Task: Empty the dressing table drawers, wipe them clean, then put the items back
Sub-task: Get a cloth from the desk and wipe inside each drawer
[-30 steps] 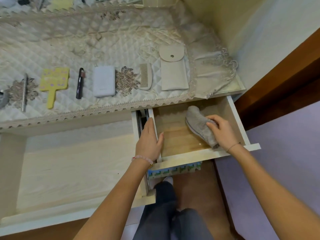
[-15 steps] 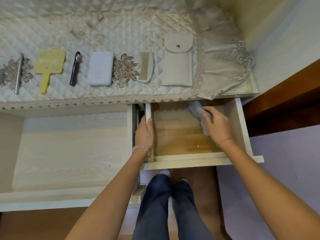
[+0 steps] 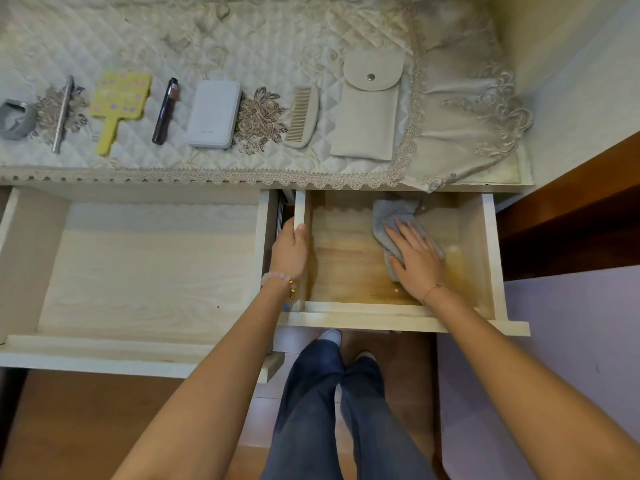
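Note:
Two drawers of the dressing table stand pulled out. The small right drawer [image 3: 491, 258] has a wooden bottom, and a grey cloth [image 3: 389, 214] lies in it toward the back right. My right hand [image 3: 417, 261] presses flat on the cloth with straight fingers. My left hand [image 3: 290, 249] grips the drawer's left wall, thumb inside. The wide left drawer [image 3: 31, 244] holds nothing. On the quilted table cover lie a beige pouch [image 3: 367, 112], comb [image 3: 302, 116], white box [image 3: 214, 114], dark tube [image 3: 165, 110], yellow hand mirror [image 3: 117, 102], metal stick [image 3: 62, 114] and grey band [image 3: 15, 121].
A lace-edged cloth [image 3: 460, 133] hangs folded at the table's right end. A wall runs along the right, with a dark wooden strip [image 3: 571, 216] beside the drawer. My legs [image 3: 332, 410] stand on the wooden floor below the right drawer; a pale mat [image 3: 554, 358] lies to the right.
My right hand moved the cloth from the drawer's front toward the back, then drew back a little and flattened on it. My left hand stayed on the left wall. The camera tilted downward.

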The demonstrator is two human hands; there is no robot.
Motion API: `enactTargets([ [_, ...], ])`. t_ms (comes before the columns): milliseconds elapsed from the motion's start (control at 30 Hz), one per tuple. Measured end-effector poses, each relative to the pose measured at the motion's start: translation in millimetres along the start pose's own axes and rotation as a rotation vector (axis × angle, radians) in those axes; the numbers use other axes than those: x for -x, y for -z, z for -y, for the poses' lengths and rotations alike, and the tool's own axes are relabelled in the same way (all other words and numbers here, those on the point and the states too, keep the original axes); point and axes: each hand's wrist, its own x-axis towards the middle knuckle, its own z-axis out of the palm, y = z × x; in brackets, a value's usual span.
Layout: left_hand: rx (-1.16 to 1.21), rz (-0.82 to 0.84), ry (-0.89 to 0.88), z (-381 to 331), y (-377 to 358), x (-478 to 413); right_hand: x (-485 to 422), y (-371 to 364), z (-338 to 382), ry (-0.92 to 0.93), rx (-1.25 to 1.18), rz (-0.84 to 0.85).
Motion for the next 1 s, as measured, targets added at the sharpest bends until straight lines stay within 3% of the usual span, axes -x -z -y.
enactTargets([
  [467,0.035,-0.027,0.04,14.9,4.7,35.1,50.9,-20.5,7.3,-0.003,-0.049,0.006],
  [1000,0.044,-0.07,-0.087,12.5,-0.7,26.9,64.4,-27.9,9.5,-0.005,-0.071,0.005],
])
